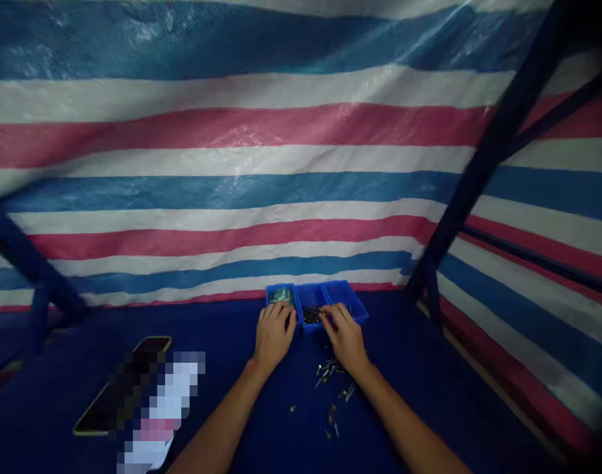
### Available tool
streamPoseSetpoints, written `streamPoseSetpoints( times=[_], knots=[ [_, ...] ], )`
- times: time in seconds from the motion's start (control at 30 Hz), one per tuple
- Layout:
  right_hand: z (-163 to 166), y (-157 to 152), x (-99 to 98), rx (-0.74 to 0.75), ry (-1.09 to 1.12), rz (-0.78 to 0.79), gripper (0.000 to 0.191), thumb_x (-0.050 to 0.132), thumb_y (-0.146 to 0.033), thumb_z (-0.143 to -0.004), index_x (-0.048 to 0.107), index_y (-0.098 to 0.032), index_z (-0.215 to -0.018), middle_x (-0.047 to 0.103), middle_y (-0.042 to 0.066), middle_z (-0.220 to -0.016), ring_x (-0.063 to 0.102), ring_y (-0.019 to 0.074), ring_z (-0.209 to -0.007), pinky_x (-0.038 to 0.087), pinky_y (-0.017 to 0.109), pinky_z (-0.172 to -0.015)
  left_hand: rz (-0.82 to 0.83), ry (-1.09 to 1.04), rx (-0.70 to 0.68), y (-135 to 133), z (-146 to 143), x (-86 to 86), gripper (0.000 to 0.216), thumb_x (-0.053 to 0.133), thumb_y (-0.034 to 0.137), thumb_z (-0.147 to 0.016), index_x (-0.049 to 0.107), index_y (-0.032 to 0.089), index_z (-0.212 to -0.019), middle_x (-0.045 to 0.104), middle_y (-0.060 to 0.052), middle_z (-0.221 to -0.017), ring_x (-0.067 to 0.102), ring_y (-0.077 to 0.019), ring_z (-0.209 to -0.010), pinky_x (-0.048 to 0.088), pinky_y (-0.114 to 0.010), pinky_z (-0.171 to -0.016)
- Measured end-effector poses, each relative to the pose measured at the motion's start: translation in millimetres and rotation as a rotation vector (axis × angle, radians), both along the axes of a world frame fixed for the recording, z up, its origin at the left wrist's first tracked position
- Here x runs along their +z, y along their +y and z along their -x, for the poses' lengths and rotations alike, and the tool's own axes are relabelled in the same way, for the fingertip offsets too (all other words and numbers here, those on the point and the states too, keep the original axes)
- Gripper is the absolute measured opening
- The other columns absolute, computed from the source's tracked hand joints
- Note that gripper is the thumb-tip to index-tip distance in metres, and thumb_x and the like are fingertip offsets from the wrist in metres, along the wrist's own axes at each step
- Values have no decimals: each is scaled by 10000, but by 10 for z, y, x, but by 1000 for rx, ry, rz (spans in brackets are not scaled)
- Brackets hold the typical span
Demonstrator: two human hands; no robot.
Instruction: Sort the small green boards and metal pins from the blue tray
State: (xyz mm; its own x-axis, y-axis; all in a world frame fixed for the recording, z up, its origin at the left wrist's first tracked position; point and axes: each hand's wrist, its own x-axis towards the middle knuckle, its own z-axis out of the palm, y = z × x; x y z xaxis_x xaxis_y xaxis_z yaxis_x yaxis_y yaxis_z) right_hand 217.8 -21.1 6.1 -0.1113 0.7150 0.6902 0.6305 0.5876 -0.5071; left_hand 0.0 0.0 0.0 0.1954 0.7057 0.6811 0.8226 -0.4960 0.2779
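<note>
Three small blue bins stand side by side on the dark blue work surface. My left hand (275, 337) rests at the front of the left bin (279, 286), its fingers apart over the edge. A green, shiny packet or sheet (282, 295) lies in that bin. Small dark metal pieces (310, 314) are heaped in the middle bin (309, 293). My right hand (347, 339) reaches over its right side, thumb and forefinger pinched together; what they hold is too small to name. The right bin (343, 294) is partly hidden by this hand.
Thin metal pieces with yellowish ends (325, 372) lie scattered near my right forearm. A phone (123, 382) and a blurred white item (175, 388) lie at left. Dark blue frame posts (473, 178) and a striped tarp (231, 191) enclose the surface.
</note>
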Motion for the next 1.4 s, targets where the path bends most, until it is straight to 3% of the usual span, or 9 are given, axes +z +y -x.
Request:
streamPoseSetpoints(
  times=[0.6, 0.8, 1.03, 1.4],
  knots=[
    [28, 0, 103, -86, 18, -10, 224, 476, -269, -1103, 662, -240, -1224, 697, 90, -1105, 711, 236, -999, 566, 346, -873, -15, -17, -32, -2, 13, 52, 190, 510, 289, -1088, 691, 234, -1073, 718, -66, -1087, 650, -247, -1038, 464, -411, -896],
    [22, 7, 73, -107, 9, 0, 220, 485, -287, -1096, 669, -250, -1212, 709, 78, -1092, 723, 222, -933, 568, 322, -810, -19, -41, -50, -36, 1, 86, 176, 617, 399, -1043, 713, 251, -1037, 720, -59, -1089, 662, -252, -1061, 477, -402, -913],
    [6, 10, 53, -129, 6, 13, 198, 492, -319, -1100, 658, -240, -1173, 708, 63, -1029, 709, 211, -871, 547, 318, -785, -29, -46, -64, -41, 4, 69, 354, 726, 590, -936, 714, 259, -1061, 718, -66, -1101, 659, -279, -1074, 492, -436, -941],
    [9, 12, 33, -162, -10, 34, 202, 496, -334, -1100, 664, -239, -1160, 719, 53, -1042, 713, 199, -850, 535, 306, -748, -80, -5, -129, -55, 25, 110, 353, 740, 540, -948, 726, 257, -1159, 722, -79, -1172, 664, -277, -1138, 484, -470, -1005]
  ],
)
